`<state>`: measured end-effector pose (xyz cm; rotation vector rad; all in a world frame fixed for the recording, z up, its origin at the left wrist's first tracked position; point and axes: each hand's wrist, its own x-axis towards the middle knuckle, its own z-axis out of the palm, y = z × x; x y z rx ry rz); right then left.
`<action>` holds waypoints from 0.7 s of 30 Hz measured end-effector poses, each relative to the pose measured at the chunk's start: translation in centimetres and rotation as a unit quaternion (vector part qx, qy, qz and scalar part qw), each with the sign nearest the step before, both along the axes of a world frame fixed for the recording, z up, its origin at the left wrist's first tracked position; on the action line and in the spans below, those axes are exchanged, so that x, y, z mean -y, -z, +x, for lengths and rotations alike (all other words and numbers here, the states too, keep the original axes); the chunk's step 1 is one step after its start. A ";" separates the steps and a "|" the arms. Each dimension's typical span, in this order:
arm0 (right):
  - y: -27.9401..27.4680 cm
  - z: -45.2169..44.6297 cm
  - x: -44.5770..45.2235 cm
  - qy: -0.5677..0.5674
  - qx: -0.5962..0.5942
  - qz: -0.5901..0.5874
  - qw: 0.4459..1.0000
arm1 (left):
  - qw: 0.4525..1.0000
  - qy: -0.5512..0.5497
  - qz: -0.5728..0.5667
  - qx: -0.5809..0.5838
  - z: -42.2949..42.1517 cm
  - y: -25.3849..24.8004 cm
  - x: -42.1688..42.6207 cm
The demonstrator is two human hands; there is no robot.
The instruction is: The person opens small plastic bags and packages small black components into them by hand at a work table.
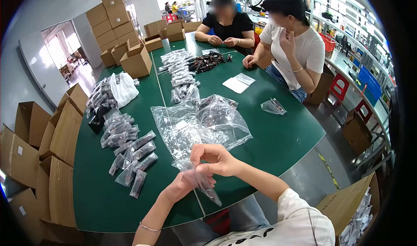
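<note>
Near the front edge of the green table, both my hands are on a small clear plastic bag [209, 193]. My left hand [178, 188] is behind the bag, its fingers partly hidden by the plastic. With thumb and fingers pinched, my right hand [213, 159] grips the bag's upper end. What the bag contains, if anything, is too unclear to name. Just beyond my hands lies a large clear plastic bag [176, 126], crumpled and shiny, with some dark items under its far side. To the left are several small bagged items [138, 184] in a loose row.
Two people sit across the green table [278, 146]. Before them lie a pile of dark items [208, 63], flat clear bags [239, 83] and one filled bag [273, 106]. More packed bags [178, 63] form a column. Cardboard boxes [58, 189] line the left; another box [347, 202] stands right.
</note>
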<state>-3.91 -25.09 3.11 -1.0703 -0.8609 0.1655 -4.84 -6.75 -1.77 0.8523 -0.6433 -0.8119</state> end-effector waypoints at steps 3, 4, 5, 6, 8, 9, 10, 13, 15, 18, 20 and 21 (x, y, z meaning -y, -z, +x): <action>-0.4 0.1 0.6 0.015 -0.035 0.020 0.999 | 0.994 0.013 0.088 0.057 0.5 0.7 -1.1; -0.6 0.2 0.8 0.030 -0.058 0.030 0.997 | 0.994 0.012 0.089 0.056 0.4 0.8 -1.0; -0.6 0.4 1.0 0.048 -0.037 0.030 0.998 | 0.994 0.005 0.100 0.053 0.4 0.7 -0.9; -0.6 0.6 1.1 0.047 -0.038 0.030 0.998 | 0.992 -0.002 0.112 0.049 0.3 0.6 -0.8; -0.5 1.0 1.5 0.079 -0.060 0.048 0.994 | 0.994 -0.022 0.103 0.014 0.1 0.0 -0.7; -0.4 1.3 1.7 0.110 -0.052 0.044 0.992 | 0.995 -0.042 0.093 -0.020 0.1 -0.2 -0.7; -0.5 1.3 2.0 0.134 -0.061 0.044 0.988 | 0.995 -0.042 0.093 -0.021 0.1 -0.2 -0.8; -0.7 1.7 2.9 0.177 -0.068 0.062 0.980 | 0.987 -0.119 0.081 -0.076 0.4 -0.3 -1.2; -0.7 2.1 3.9 0.196 -0.057 0.060 0.977 | 0.980 -0.157 0.105 -0.066 0.5 -0.5 -1.1; -0.6 2.1 3.6 0.289 0.014 -0.060 0.955 | 0.964 -0.209 0.158 -0.038 0.3 -0.9 -0.7; -0.8 1.9 3.0 0.310 0.070 -0.107 0.942 | 0.956 -0.220 0.193 -0.003 -0.1 -1.6 -0.4; -0.9 1.9 2.7 0.329 0.126 -0.152 0.923 | 0.956 -0.219 0.195 -0.003 0.0 -1.7 -0.3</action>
